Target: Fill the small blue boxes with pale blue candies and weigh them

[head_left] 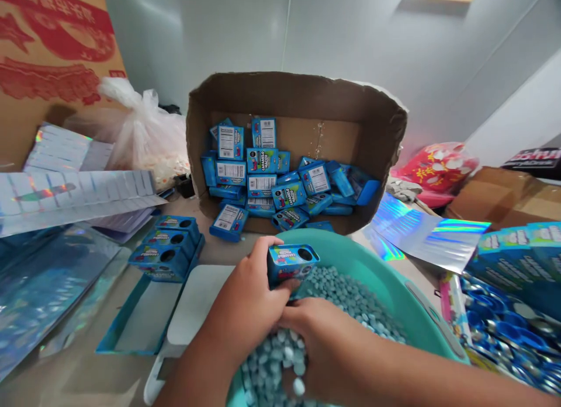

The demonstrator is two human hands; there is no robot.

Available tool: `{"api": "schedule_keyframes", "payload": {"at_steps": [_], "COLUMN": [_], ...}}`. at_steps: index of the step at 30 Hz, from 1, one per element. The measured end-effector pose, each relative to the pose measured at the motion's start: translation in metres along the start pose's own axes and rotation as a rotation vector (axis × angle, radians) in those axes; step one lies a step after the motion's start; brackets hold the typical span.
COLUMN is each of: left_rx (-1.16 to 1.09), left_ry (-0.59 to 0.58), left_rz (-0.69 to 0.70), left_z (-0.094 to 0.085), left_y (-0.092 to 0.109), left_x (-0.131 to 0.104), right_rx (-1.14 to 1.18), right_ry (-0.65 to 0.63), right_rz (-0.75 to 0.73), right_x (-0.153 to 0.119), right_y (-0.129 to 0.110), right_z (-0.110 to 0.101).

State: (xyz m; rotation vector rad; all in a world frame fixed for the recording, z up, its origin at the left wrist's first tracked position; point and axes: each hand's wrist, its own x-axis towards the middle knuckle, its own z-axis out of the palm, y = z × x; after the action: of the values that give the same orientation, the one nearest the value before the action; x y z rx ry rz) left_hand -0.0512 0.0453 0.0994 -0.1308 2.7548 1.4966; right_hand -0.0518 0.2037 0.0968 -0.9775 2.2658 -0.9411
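My left hand [258, 284] is closed round a small blue box [287, 256] with a dark round hole in its end, held above a teal basin [377, 267]. Pale blue candies [342, 293] fill the basin. Down among them, just below the box, is my right hand [324, 337], its fingers curled with candies at them. Part of its fingers is hidden by the candies and my left hand.
A cardboard carton [302, 97] holding several blue boxes lies behind the basin. At left are a tray [127, 337] with similar boxes and a white scale [201, 290]. Blue tins [508, 331] and shiny sheets [429, 232] lie right.
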Motion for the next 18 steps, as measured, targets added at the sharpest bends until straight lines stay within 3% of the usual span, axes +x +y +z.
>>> {"api": "schedule_keyframes", "payload": {"at_steps": [6,10,13,18], "left_rx": [-0.066,0.045,0.073,0.108], "left_ry": [-0.026,-0.100,-0.168,-0.272], "left_rz": [-0.038,0.009,0.097,0.185], "left_z": [-0.002,-0.003,-0.003,-0.006], "left_y": [0.000,0.001,0.001,0.001], "left_x": [-0.002,-0.005,-0.007,-0.013], "right_rx": [0.276,0.714,1.052,1.207], "right_ry": [0.069,0.128,0.277,0.569], "right_rz": [0.100,0.007,-0.107,-0.091], "right_x": [-0.017,-0.017,-0.014,-0.008], "right_y": [-0.013,-0.003,0.001,0.002], "right_z": [-0.025,-0.039,-0.047,-0.057]}}
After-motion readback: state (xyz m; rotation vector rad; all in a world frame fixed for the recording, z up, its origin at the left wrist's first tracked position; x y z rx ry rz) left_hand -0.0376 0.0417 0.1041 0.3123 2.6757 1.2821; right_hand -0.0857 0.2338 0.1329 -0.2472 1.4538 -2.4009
